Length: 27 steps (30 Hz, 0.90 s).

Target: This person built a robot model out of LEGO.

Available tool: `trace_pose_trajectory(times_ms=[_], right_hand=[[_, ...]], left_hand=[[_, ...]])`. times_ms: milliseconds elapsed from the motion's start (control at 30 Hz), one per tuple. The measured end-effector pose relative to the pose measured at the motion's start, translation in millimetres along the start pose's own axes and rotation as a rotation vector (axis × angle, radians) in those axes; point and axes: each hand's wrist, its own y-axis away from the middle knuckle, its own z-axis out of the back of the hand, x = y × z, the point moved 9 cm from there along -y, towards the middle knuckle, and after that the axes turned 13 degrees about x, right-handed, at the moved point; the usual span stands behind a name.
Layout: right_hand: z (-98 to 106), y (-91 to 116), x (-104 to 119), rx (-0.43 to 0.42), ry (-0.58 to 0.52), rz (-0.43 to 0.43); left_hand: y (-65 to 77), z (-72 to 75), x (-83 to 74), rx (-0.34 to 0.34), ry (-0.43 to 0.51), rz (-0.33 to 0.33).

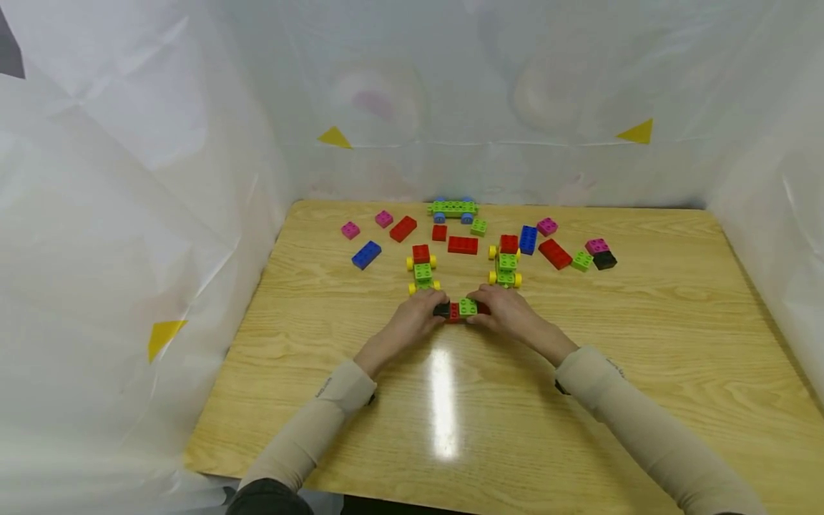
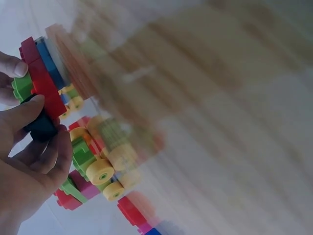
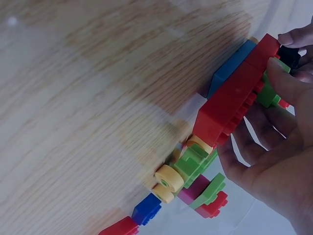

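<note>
Both hands are at a small row of joined bricks near the middle of the table. My left hand (image 1: 417,312) pinches a black brick (image 2: 41,126) between thumb and fingers, over the end of the red bricks (image 3: 230,105). A blue brick (image 3: 230,68) sits under the red ones. My right hand (image 1: 505,311) grips a light green brick (image 1: 468,307) on top of the row, its thumb on the brick's side and its other fingers on the far side. The row's right end is partly hidden by this hand in the head view.
Just beyond the hands stand two brick cars with yellow wheels, one at left (image 1: 422,272) and one at right (image 1: 507,262). A green car base (image 1: 453,209) with blue wheels is at the back edge. Loose bricks such as a blue one (image 1: 366,254) and a red one (image 1: 555,254) lie around.
</note>
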Motion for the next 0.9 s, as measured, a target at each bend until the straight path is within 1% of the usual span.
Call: trace_pose_trajectory(times_ms=[133,367,433,567,700,767,900], right_hand=[[1.4,0.9,0.3,-0.001,-0.002,0.004],[2.1,1.9,1.4,-0.012,-0.009,0.02],[1.3,1.6,1.5,-0.017,-0.009,0.03],[-0.2,1.0,1.5,-0.02,-0.009,0.042],[0.6,0.9,0.9,-0.02,-0.012,0.03],[1.6,1.1,1.1,-0.02,-0.01,0.023],[2.4,1.5,1.6,-0.014,-0.009,0.011]], left_hand=[[-0.7,0.2,-0.9,-0.001,0.012,-0.008],[-1.7,-3.7,-1.7,0.015,-0.058,-0.026],[-1.6,-4.0,-0.4,0.014,-0.041,-0.03],[-1.3,-4.3,4.2,0.012,0.023,-0.036],[-0.8,-3.4,4.2,-0.004,0.025,-0.066],[-0.1,-2.3,2.8,-0.019,0.006,-0.086],[0.4,-2.5,-1.6,-0.033,-0.094,-0.117]])
